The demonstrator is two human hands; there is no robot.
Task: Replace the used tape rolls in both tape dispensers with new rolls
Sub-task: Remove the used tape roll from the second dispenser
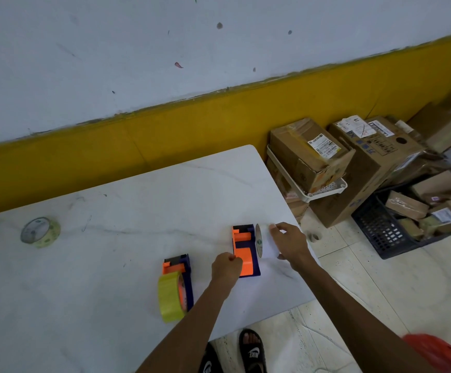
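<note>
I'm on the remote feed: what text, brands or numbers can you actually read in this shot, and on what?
"NIKE": white letters on the strap of the black slide sandal, bottom centre.
White shipping labels on the brown cardboard boxes: barcodes and print, too small to read.
Blue printing on the large cardboard box: blurred, unreadable.
Round label inside the pale yellow tape roll: unreadable.

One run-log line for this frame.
left hand: grips right dispenser | right hand: holds white roll beside it | left dispenser: yellow roll mounted | spare roll: table, far left
</note>
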